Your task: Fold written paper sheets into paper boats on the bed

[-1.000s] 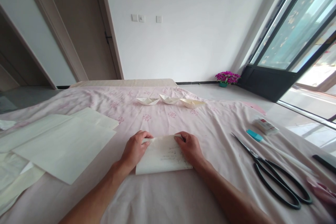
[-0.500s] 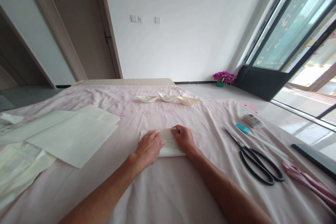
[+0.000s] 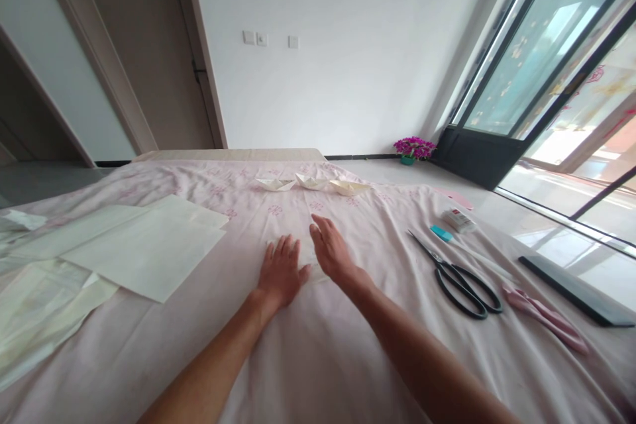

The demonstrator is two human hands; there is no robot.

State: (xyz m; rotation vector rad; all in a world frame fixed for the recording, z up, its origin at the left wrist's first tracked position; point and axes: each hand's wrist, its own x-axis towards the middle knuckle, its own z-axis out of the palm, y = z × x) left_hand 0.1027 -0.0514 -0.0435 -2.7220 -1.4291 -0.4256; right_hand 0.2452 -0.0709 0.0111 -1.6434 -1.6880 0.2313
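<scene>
A piece of folded paper [image 3: 314,273] lies on the pink cloth between my hands, mostly covered by them. My left hand [image 3: 282,273] rests flat on its left part, fingers spread and pointing away from me. On the right side, my right hand [image 3: 332,248] is tilted on its edge with the fingers stretched out, at the paper's right part; whether it presses on the paper I cannot tell. Beyond them, three folded paper boats sit in a row: a left boat [image 3: 275,184], a middle boat [image 3: 311,182] and a yellowish right boat [image 3: 350,188].
Flat paper sheets [image 3: 149,252] and crumpled paper [image 3: 44,311] lie at left. At right are black-handled scissors [image 3: 460,285], a teal-ended stick [image 3: 441,233], a small white box [image 3: 458,220], a dark flat bar [image 3: 571,290] and a pink cloth strip [image 3: 544,318]. Purple flowers [image 3: 415,147] stand beyond the cloth.
My right hand has gone from gripping the paper's far edge to stretched fingers held on edge. My left hand's fingers have spread flat. Less of the paper shows. The view has shifted slightly.
</scene>
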